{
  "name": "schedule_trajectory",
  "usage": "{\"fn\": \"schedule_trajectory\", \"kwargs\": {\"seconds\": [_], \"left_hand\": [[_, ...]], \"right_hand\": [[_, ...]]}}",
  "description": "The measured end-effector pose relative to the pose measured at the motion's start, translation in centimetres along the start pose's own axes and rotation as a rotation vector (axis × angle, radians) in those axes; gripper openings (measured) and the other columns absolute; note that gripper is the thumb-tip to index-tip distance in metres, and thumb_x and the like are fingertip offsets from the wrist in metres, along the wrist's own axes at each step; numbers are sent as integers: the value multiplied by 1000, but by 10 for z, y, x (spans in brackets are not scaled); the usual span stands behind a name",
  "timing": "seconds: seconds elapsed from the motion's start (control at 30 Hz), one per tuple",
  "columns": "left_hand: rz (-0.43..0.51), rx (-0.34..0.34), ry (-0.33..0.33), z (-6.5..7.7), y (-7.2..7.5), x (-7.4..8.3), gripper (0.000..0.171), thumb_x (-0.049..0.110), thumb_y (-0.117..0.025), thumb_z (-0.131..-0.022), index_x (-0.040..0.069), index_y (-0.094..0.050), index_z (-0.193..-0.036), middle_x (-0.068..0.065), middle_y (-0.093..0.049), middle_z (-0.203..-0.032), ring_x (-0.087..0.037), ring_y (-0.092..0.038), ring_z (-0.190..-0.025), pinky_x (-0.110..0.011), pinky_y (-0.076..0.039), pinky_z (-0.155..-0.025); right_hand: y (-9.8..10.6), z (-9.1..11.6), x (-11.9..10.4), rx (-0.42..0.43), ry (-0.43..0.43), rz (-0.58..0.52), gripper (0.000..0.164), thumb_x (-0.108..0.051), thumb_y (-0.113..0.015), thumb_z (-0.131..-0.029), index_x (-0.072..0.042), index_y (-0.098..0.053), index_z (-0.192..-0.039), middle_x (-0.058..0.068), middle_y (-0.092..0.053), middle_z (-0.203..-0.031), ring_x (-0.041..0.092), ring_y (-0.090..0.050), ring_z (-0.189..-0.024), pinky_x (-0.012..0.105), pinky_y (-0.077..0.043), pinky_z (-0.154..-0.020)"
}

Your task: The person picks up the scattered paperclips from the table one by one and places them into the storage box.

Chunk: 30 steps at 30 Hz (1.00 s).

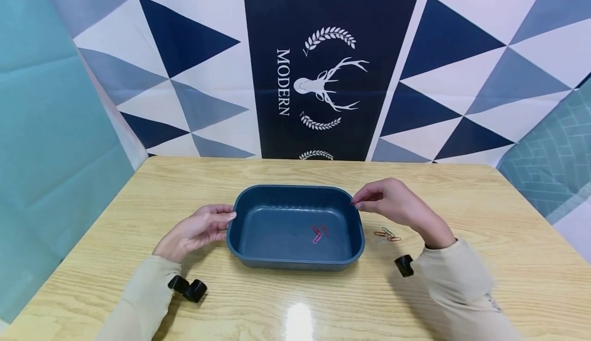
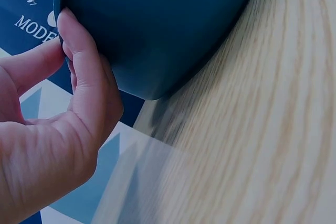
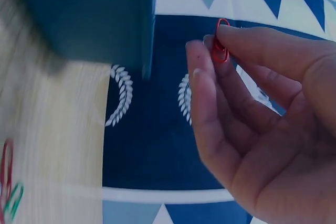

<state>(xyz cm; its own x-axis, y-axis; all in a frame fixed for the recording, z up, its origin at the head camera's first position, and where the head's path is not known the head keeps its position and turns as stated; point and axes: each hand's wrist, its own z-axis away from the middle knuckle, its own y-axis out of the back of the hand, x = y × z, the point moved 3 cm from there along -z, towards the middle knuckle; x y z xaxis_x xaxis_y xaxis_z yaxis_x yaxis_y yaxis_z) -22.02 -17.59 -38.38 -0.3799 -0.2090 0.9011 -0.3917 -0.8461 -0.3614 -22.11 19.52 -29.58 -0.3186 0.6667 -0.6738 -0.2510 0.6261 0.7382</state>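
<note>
A dark blue plastic basin [image 1: 295, 265] stands on the table. Its left rim is pinched between thumb and fingers of my left hand [image 1: 198, 229], as the left wrist view also shows. My right hand [image 1: 392, 202] is by the basin's right rim, pinching a red paper clip [image 3: 222, 40] between thumb and fingertip. Inside the basin, toward its right side, lie a pink paper clip [image 1: 317, 238] and red ones [image 1: 325, 230]. On the table below my right hand are several loose clips, among them a green paper clip [image 1: 388, 232] and a red one [image 1: 394, 239].
The wood-grain table [image 1: 194, 182] reaches back to a patterned cloth [image 1: 203, 33] with triangles and a deer print. Teal cloth [image 1: 55, 141] hangs along the left. Black wrist cameras [image 1: 188, 287] are strapped at both sleeves.
</note>
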Motion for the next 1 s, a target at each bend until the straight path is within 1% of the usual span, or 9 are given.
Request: {"fn": "schedule_trajectory", "kwargs": {"seconds": [0.17, 0.3, 0.43, 0.57, 0.67, 0.8, 0.9, 1.0], "left_hand": [[5, -12, -4, 0, -2, 1, 10, -2, -46, -99, -5, -45, -108, -6, -58, -87, -13, -60, -73, -26, -55, -68], [-5, -16, -12, 0, -2, 2, 9, -2, -47, -99, -4, -46, -107, -6, -59, -88, -13, -61, -75, -26, -55, -68], [-6, -17, -10, 0, -2, 2, 10, -1, -46, -99, -4, -45, -109, -6, -58, -88, -12, -60, -74, -27, -56, -69], [-12, -8, -10, 0, 0, 1, 10, -1, -47, -99, -3, -45, -108, -6, -58, -88, -12, -60, -73, -27, -56, -69], [-11, -14, -14, -1, 0, 0, 7, -1, -48, -99, -2, -47, -106, -5, -58, -87, -12, -60, -74, -26, -55, -68], [0, -21, -10, -2, 1, -1, 6, -2, -46, -99, -2, -47, -105, -5, -58, -87, -13, -59, -73, -26, -55, -68], [-3, -19, -8, -1, 2, -2, 6, -1, -46, -100, -2, -46, -106, -5, -57, -87, -12, -59, -73, -27, -55, -68], [-2, -15, -8, -1, 3, -1, 8, -1, -46, -100, -3, -45, -107, -6, -57, -89, -12, -59, -74, -27, -55, -69]], "right_hand": [[-7, -11, -12, -22, 12, -15, 11, -4, -67, -90, -2, -74, -98, 5, -70, -94, 19, -62, -85, 33, -52, -75], [-12, -19, -18, -32, 30, -44, 10, -3, -67, -90, -2, -73, -98, 5, -69, -93, 19, -61, -84, 33, -53, -76], [-19, -28, -24, -49, 51, -74, 9, -3, -67, -89, 0, -71, -97, 4, -69, -89, 18, -61, -79, 32, -53, -73], [-25, -35, -30, -78, 33, -107, 9, -3, -68, -87, 0, -69, -95, 4, -68, -88, 18, -61, -76, 31, -52, -70], [-29, -38, -34, -103, 16, -121, 8, -3, -69, -87, -1, -68, -95, 5, -68, -87, 19, -60, -75, 31, -52, -68], [-33, -39, -36, -143, 26, -153, 10, 0, -67, -88, 3, -67, -98, 6, -68, -86, 25, -63, -78, 35, -54, -71], [-35, -40, -36, -156, 36, -170, 13, 3, -66, -88, 6, -65, -100, 7, -68, -86, 27, -65, -79, 34, -54, -72], [-35, -40, -35, -152, 35, -162, 14, 2, -67, -87, 5, -66, -101, 7, -69, -87, 24, -64, -78, 30, -53, -71]]}}
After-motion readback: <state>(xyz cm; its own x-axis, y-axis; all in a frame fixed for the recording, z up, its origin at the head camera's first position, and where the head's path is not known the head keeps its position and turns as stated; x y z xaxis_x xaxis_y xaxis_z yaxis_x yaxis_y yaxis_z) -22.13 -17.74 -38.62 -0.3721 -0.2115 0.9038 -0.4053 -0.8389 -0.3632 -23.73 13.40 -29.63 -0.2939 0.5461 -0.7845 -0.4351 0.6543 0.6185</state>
